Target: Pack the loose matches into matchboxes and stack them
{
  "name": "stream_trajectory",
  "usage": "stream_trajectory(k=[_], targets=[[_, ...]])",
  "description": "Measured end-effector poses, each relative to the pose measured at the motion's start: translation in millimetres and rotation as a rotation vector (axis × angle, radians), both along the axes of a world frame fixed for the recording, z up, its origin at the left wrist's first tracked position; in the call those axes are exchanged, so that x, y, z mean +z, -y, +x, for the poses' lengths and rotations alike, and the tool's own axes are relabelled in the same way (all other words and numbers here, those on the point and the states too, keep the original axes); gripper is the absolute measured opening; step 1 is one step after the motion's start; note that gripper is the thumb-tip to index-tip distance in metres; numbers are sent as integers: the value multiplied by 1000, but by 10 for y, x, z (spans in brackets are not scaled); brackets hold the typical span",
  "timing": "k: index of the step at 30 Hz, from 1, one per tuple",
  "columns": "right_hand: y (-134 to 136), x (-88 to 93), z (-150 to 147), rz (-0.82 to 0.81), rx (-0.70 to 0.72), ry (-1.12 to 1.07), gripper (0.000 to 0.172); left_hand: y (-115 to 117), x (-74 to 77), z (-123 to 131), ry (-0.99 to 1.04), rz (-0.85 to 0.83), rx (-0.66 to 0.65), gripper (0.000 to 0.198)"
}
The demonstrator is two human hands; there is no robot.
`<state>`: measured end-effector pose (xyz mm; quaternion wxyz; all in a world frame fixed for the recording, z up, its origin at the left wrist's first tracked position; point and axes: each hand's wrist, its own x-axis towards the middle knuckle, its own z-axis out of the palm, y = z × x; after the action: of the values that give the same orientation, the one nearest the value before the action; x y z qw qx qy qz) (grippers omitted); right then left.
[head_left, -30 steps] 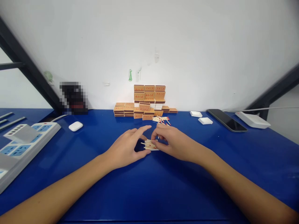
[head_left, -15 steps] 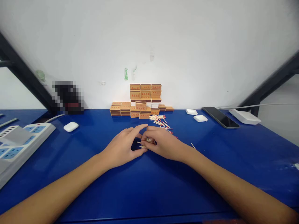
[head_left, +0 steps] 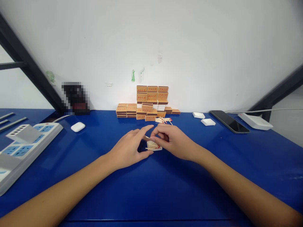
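Observation:
On the blue table lies a small white matchbox tray with several red-headed matches in it, some poking out past its left side. My left hand curves around the tray's left side, thumb and index finger spread apart. Above the tray, my right hand pinches a pale matchstick between thumb and index finger; its head is hidden by the fingers. Just behind my right hand lies a loose pile of matches.
Orange matchboxes stand stacked against the white wall. Two white matchbox trays, a phone and a white box lie to the right. On the left are a white earbud case and a power strip.
My right hand has lifted back and right off the tray, uncovering the matches inside. The left hand keeps its curved pose. The whole view has shifted slightly.

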<state>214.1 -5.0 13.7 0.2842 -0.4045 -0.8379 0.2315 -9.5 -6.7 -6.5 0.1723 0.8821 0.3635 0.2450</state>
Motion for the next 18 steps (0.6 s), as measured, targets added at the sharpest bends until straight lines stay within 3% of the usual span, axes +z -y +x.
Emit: stream_trajectory(k=[9,18], targets=[[-43,-81,91,39,54,198,8,-1,-4,-1,-23,-11,9,86],[26,-66,-44,75,26,35,16,-6,-13,4,10,-9,-13,85]])
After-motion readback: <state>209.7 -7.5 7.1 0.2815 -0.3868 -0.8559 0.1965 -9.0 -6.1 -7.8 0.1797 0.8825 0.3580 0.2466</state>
